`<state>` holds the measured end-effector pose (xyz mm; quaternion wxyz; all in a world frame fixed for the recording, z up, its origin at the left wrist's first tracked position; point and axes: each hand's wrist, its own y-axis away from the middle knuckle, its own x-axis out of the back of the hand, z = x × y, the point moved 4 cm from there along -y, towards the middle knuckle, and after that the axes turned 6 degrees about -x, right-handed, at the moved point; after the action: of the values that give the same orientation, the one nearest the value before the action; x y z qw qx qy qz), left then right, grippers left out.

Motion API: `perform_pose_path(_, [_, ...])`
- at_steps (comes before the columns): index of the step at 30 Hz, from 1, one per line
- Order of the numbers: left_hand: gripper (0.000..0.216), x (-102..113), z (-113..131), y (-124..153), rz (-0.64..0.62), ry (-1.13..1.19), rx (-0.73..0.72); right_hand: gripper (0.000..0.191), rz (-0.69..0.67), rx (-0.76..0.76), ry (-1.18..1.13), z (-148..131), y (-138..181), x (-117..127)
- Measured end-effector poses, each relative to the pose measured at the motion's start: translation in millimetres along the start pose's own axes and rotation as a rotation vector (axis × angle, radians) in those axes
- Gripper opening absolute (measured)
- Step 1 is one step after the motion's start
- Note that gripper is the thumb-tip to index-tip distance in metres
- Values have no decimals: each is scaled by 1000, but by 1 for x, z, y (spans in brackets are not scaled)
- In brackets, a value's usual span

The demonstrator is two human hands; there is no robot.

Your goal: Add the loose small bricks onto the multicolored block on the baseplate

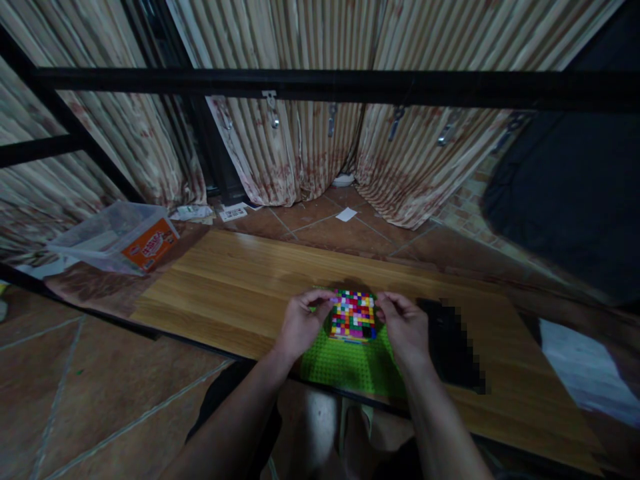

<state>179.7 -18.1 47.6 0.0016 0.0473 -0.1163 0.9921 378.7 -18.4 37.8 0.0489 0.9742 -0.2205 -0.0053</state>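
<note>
Your left hand and right hand both pinch the multicolour brick block on the green baseplate; mid-assembly, so keep the block square on its studs.

I see two bare forearms entering from the bottom edge, with no sleeves, watch, bracelet or rings on either. The left hand and the right hand are ungloved. Below the forearms I note dark shorts covering the upper legs, with bare knees showing at the bottom centre. The light is dim; the cloth's exact colour and any markings cannot be told.
</note>
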Motion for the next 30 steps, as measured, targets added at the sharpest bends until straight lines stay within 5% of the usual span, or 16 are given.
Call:
perform_pose_path(15, [12, -10, 0, 0, 59, 15, -2, 31, -16, 13, 66, 4, -1, 0])
perform_pose_path(24, [15, -11, -2, 1, 71, -5, -1, 43, -33, 355, 431, -11, 14, -14])
perform_pose_path(30, [15, -12, -3, 1, 72, 26, 4, 51, -105, 374, 520, -4, 17, -30])
